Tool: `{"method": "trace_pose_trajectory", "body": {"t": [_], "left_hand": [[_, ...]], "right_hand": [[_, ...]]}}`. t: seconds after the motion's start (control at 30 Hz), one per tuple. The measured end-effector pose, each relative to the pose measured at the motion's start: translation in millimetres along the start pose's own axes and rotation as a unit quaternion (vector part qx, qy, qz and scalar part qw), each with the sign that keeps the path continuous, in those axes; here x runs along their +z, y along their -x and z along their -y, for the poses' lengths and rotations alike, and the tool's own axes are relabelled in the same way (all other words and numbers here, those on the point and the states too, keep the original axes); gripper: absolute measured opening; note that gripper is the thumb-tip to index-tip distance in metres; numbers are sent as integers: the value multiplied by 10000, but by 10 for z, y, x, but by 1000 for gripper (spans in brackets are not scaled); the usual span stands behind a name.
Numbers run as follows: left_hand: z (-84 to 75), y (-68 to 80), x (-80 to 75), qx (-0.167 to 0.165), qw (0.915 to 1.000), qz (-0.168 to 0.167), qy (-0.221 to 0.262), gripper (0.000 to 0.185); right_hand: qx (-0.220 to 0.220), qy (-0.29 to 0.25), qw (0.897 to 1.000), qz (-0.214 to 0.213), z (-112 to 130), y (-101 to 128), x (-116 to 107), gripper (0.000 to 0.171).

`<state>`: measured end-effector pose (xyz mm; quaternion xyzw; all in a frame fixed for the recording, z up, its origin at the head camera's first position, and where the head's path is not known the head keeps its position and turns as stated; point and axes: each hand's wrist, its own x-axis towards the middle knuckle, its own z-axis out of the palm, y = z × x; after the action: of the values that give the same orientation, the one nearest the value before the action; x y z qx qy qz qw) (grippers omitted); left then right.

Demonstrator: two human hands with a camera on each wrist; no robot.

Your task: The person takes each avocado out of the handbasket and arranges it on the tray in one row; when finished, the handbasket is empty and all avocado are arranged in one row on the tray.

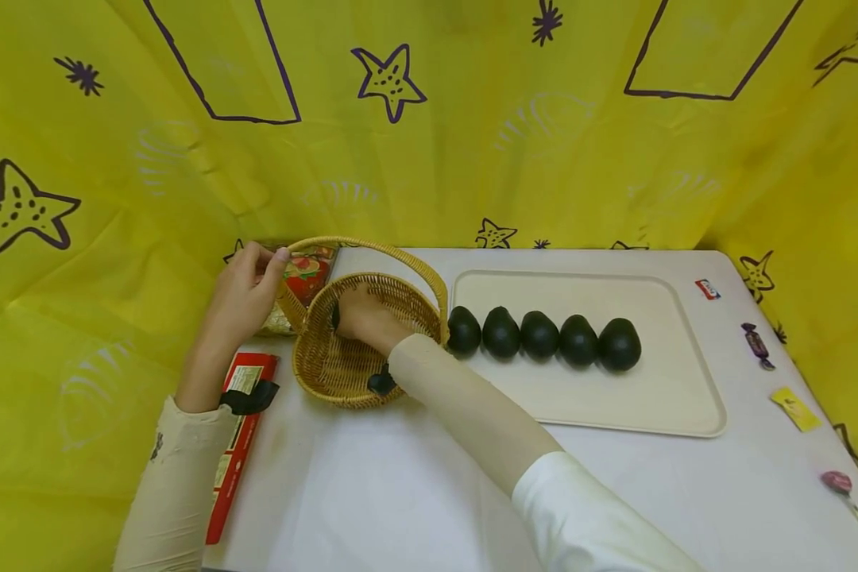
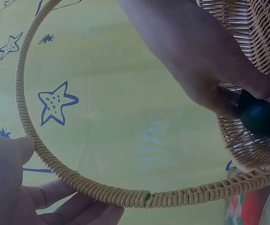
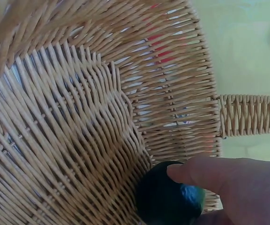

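My left hand (image 1: pixel 246 292) holds the arched handle (image 1: pixel 400 256) of a wicker basket (image 1: pixel 343 373), thumb on one side and fingers on the other. Inside the basket, my right hand (image 1: pixel 367 316) grips a dark green avocado (image 3: pixel 165 197) by the far left wall. The thumb lies over its top in the right wrist view, and woven cane shows around it. In the head view the hand hides most of that fruit. A row of several more avocados (image 1: pixel 539 335) sits on a cream tray (image 1: pixel 665 397) to the basket's right.
A red flat box (image 1: pixel 222 492) lies at the table's left, under my left forearm. Behind the basket is a colourful package (image 1: pixel 307 270). Along the right edge lie a small red-and-blue wrapper (image 1: pixel 707 289), a purple candy (image 1: pixel 758 346), a yellow packet (image 1: pixel 795 409) and a lollipop (image 1: pixel 838 481).
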<state>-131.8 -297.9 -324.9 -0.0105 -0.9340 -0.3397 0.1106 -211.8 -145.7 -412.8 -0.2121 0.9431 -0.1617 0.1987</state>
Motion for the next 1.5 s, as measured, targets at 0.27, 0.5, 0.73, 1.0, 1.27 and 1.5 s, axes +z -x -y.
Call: {"method": "trace_pose_trajectory", "body": {"t": [0.27, 0.5, 0.73, 1.0, 1.27, 1.5], "left_hand": [[-12, -8, -4, 21, 10000, 22, -6, 58], [-20, -5, -15, 50, 10000, 47, 20, 57], [-16, -10, -11, 101, 9999, 15, 39, 55], [-21, -11, -17, 58, 10000, 76, 24, 55], [-28, -5, -8, 36, 9999, 111, 5, 58], [-28, 0, -12, 26, 9999, 115, 78, 58]], "right_hand": [[-29, -88, 9999, -67, -18, -4, 22, 51], [-129, 16, 9999, -30, -51, -52, 25, 50], [-211, 16, 9998, 72, -96, -72, -4, 57], [-223, 55, 9997, 113, -123, -57, -53, 57], [-348, -354, 9987, -123, -185, -36, -52, 43], [-459, -538, 9974, -168, -220, 32, -42, 48]]}}
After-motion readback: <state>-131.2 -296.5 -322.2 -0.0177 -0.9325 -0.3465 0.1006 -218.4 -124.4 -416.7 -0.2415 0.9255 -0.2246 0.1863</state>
